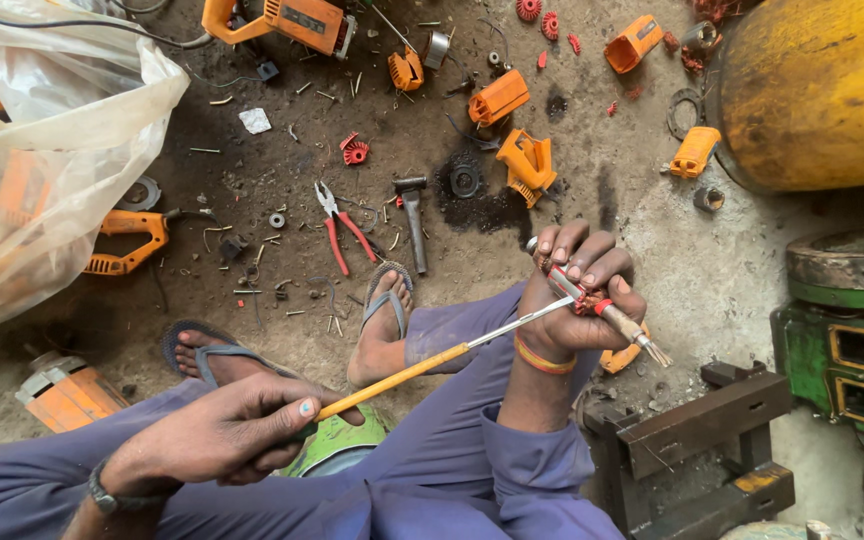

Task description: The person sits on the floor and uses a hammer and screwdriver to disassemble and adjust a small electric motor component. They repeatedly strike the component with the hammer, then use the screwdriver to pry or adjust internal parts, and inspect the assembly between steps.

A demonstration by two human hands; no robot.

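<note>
My left hand [237,430] grips the yellow handle of a long screwdriver [402,375] low in the view. Its metal shaft runs up and to the right, and its tip meets a small motor armature [607,312] with red windings and a steel shaft. My right hand [577,295] is closed around that armature, above my knee. An orange band sits on the right wrist. Both legs are in blue trousers, and my feet in sandals rest on the dirty floor.
Red-handled pliers [340,228], a hammer [414,215] and many orange tool housings [524,160] lie scattered on the floor. A plastic bag [47,150] is at left, a yellow drum [817,90] at top right, a green machine [847,340] and metal block [697,440] at right.
</note>
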